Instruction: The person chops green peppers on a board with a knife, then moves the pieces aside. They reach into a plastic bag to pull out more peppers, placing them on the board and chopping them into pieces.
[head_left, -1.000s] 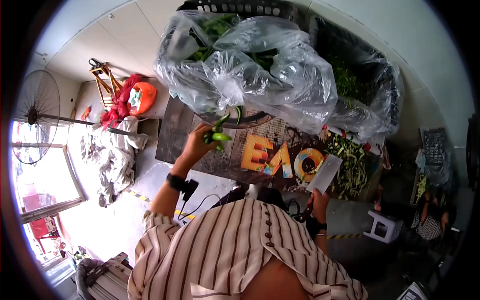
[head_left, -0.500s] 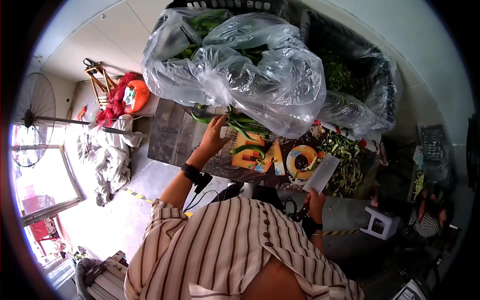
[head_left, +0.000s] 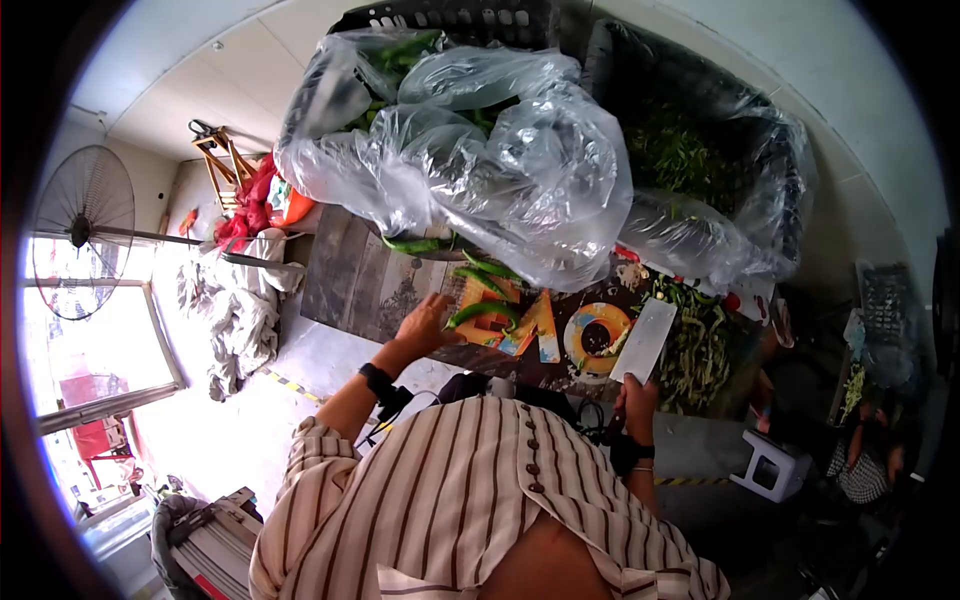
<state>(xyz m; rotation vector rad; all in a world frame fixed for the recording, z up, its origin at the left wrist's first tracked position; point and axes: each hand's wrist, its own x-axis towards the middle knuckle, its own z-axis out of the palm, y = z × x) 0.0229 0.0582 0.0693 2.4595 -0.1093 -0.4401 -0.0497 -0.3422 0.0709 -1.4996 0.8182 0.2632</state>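
Note:
My left hand is over the dark wooden board, fingers apart, by the near end of a long green pepper; whether it touches the pepper is hard to tell. More green peppers lie just behind that one, and another pepper rests by the plastic bag's edge. In my right hand is a cleaver, its broad blade pointing away from me over the board. Right of the blade spreads a pile of sliced green pepper.
Clear plastic bagging hangs from a crate of green peppers behind the board. A second lined crate holds chopped greens. At left are a fan and white cloth. A stool and another person are at right.
My left hand has drawn back toward me from the rear peppers to the front one, which has shifted slightly left. My right hand still holds the cleaver. The view has moved slightly.

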